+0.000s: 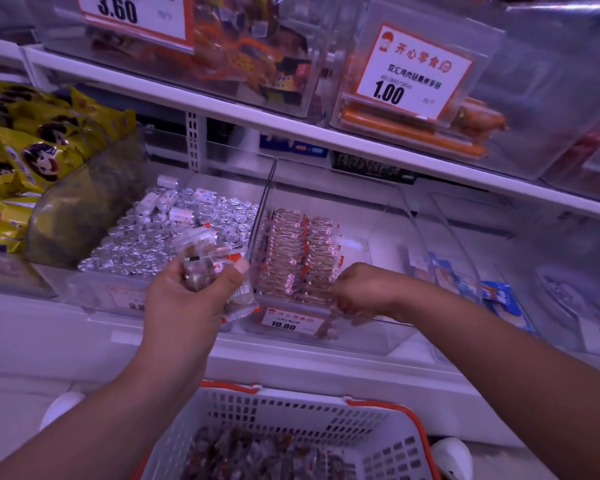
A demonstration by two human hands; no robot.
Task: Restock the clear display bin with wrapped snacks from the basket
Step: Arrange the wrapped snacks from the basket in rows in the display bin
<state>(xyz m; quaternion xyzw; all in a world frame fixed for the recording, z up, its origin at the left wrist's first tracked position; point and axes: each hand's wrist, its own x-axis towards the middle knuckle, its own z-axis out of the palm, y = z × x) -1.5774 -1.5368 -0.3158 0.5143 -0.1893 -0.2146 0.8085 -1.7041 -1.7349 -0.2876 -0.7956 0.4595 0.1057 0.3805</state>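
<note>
Snacks point(298, 258) are being ranked in neat rows in the clear display bin point(388, 337), just ahead of the right grip point(361, 289), which is curled on packets there. A reserve bundle point(208, 261) is being clamped by the left grip point(191, 296), beside it, above the basket point(291, 410).

Left hand point(184, 289) raised, fingers curled in a grip, right hand point(364, 289) bent downward, fingers hidden.

You've got the clear bin point(329, 202) half-filled with neat snack rows point(300, 251); white basket point(291, 420) below holds more.
</note>
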